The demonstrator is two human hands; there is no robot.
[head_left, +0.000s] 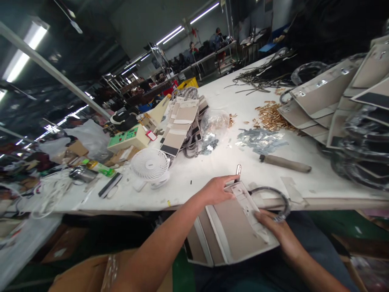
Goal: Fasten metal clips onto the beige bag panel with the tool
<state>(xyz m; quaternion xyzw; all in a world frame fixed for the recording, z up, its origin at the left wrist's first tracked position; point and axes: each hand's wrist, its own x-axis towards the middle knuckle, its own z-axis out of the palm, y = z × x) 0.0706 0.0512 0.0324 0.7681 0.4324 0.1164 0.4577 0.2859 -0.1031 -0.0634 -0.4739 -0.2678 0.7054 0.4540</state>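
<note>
A flat beige bag panel point(237, 231) with pale strips across it lies tilted over my lap, its upper corner near the table edge. A dark, plastic-wrapped handle point(281, 195) loops out from its right side. My left hand point(217, 190) grips the panel's upper edge between thumb and fingers. At those fingertips a small shiny metal fitting point(238, 171) sticks up; whether it is pinched or attached I cannot tell. My right hand point(273, 225) is closed on the panel's right edge, below the handle, with some fingers hidden underneath.
On the white table point(212, 166) lie gold fittings point(270, 115), grey metal plates point(261, 140) and a dark-ended grey tool point(285, 163). Stacked bag panels stand left point(182, 117) and right point(326, 87). A white fan point(151, 165) and a green control box point(129, 138) are left.
</note>
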